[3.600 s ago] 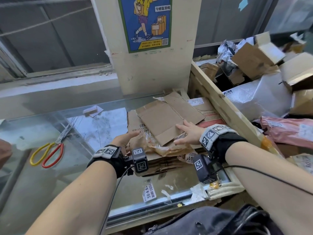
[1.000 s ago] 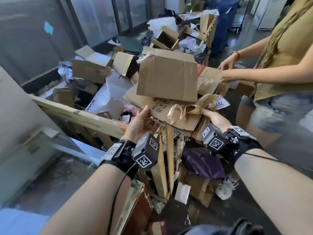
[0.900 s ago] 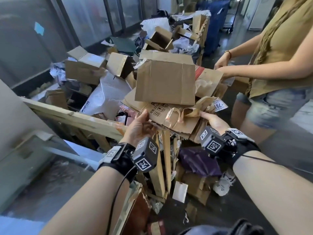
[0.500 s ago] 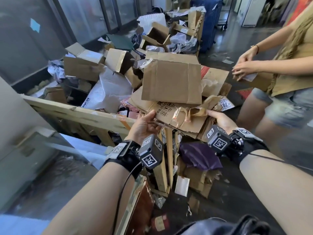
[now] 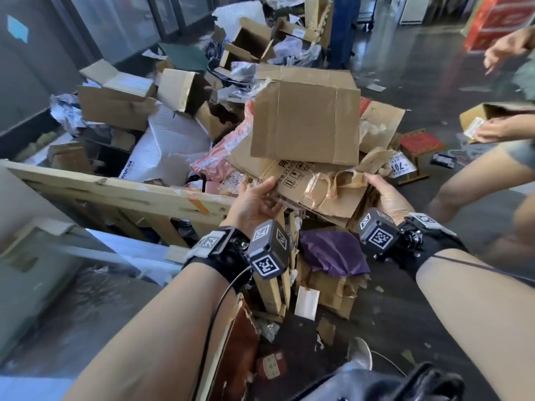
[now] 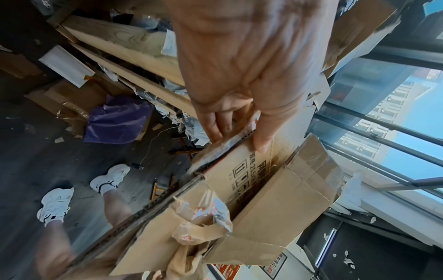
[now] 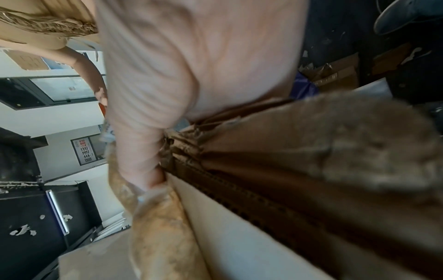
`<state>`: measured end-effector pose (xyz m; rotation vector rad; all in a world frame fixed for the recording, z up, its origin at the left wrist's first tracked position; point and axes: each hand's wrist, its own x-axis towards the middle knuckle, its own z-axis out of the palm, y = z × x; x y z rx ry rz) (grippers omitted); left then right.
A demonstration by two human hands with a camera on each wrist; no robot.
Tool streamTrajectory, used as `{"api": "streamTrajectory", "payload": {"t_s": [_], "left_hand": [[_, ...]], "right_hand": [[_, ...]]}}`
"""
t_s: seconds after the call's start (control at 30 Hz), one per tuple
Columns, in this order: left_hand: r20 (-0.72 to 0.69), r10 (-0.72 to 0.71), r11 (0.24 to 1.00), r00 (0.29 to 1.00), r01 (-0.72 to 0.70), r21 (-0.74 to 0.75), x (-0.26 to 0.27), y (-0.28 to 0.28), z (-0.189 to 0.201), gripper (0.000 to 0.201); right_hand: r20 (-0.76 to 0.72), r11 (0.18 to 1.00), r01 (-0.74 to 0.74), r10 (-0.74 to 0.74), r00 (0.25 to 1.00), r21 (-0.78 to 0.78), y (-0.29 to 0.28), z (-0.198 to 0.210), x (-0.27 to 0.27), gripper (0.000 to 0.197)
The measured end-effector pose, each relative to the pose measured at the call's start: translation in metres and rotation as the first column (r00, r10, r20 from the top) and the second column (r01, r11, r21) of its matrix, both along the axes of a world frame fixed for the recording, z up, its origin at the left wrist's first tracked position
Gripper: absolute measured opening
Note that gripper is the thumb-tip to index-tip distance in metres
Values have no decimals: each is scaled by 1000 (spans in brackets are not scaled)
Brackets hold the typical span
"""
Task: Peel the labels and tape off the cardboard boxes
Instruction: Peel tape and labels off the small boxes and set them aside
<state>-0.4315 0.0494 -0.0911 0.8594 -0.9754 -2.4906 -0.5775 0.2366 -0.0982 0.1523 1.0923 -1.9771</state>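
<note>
Between the two hands hung a stack of flattened cardboard, held out over the far pile. The left hand gripped the stack's near left edge, thumb on the printed top face and fingers curled beneath. The right hand gripped the near right edge, thumb pressed into the torn corrugated rim and the rest of the hand under the sheets; its fingertips were hidden.

A crumpled strip of tape lay along the near edge of the stack, running left to right between the hands, its loose right end just beside the right thumb. So the right hand was nearer to it, and the left looked better placed to steady the sheets. A white label stuck out at the right, just beyond the right hand.

Judging by the posture, the stack was being carried toward the pile of boxes behind the wooden rail, and peeling that strip would mean pulling it leftward along its length.

A second person's hands worked at a small box far right. A purple bag lay on the floor below.
</note>
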Motion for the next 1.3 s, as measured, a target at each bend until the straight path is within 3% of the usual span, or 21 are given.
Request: {"api": "streamTrajectory", "payload": {"t_s": [0.1, 0.13, 0.2, 0.27, 0.37, 0.4, 0.5, 0.63, 0.77, 0.97, 1.07, 1.2, 1.27, 1.3], "left_hand": [[40, -24, 1000, 999, 25, -5, -23, 11, -4, 42], [51, -28, 1000, 998, 28, -7, -30, 14, -6, 40], [67, -31, 1000, 997, 31, 5, -44, 23, -8, 44], [80, -35, 999, 996, 34, 5, -58, 33, -13, 35], [133, -36, 999, 990, 41, -33, -81, 45, -18, 30], [150, -42, 998, 988, 48, -38, -89, 46, -21, 32], [225, -85, 995, 971, 93, -29, -110, 48, -30, 38], [347, -150, 988, 926, 155, 12, -140, 61, -44, 36], [441, -265, 963, 858, 263, 66, -165, 72, -56, 8], [501, -284, 955, 817, 286, 76, -193, 76, -105, 16], [527, -200, 977, 826, 205, 50, -203, 74, -133, 31], [654, 11, 991, 756, 81, -110, -214, 74, -171, 19], [691, 58, 983, 721, 80, -165, -217, 71, -191, 30], [702, 61, 978, 710, 99, -184, -218, 70, -200, 34]], "right_hand": [[5, 998, -31, 31, 1000, 56, 15, -6, -22, 45], [7, 996, -19, 18, 1000, 86, 20, -10, -29, 46], [-3, 989, -3, 4, 1000, 148, 27, -16, -48, 60], [1, 978, 5, -5, 1000, 209, 32, -26, -65, 83], [11, 967, 31, -34, 999, 253, 39, -41, -93, 45], [2, 964, 42, -44, 999, 261, 41, -48, -104, 45], [-47, 945, 90, -79, 996, 314, 48, -69, -136, 70], [-76, 905, 111, -87, 993, 411, 65, -102, -180, 58], [-102, 884, 121, -84, 991, 452, 82, -125, -214, 58], [-126, 875, 81, -24, 992, 477, 98, -162, -243, 58], [-143, 844, 97, -25, 989, 527, 107, -185, -255, 74], [-251, 786, 155, 1, 968, 599, 113, -217, -265, 58], [-270, 759, 164, 16, 963, 630, 112, -237, -269, 74], [-286, 742, 181, 15, 958, 646, 112, -254, -275, 94]]}}
